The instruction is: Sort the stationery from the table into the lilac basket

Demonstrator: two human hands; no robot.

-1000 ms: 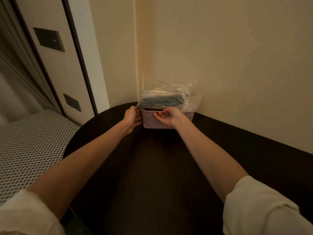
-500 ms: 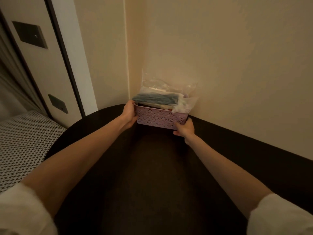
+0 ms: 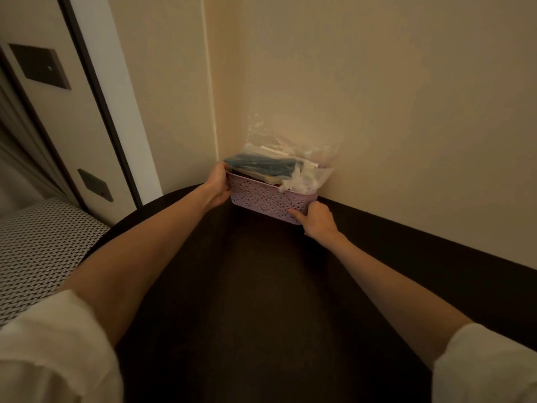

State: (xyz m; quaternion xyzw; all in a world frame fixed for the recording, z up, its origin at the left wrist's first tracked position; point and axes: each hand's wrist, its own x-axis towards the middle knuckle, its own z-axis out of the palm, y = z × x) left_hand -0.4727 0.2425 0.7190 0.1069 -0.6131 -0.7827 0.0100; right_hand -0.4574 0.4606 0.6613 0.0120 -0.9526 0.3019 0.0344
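Nearest are two white sleeves (image 3: 55,350), one on each arm. Both arms reach out over the dark round table (image 3: 255,315). The part of the table that shows has no stationery lying on it, so the sorting looks about done.

Farther out, the right hand (image 3: 318,221) holds the near right corner of the lilac basket (image 3: 261,199). Its thumb presses on the front wall and its fingers curl around the corner. The left hand (image 3: 219,184) grips the left end of the basket, with fingers wrapped over the rim.

The basket sits at the far edge of the table, in the corner, and its right end is against the wall (image 3: 377,97). It is plastic with little flower-shaped holes. It should feel stiff and light, though the full load makes it heavier. It sits a bit tilted. The two ends are good places to hold, and the holes give fingers some grip.

Inside is a dark blue pack (image 3: 261,164) on top of a pale flat thing, maybe a notebook. Beside them are clear plastic bags (image 3: 302,161). The bags are soft, crinkly and slippery. They stick up past the rim and could slide out if the basket tips.

No words or labels can be read.

On the left are a woven black-and-white seat (image 3: 37,251) and dark wall panels (image 3: 40,66).
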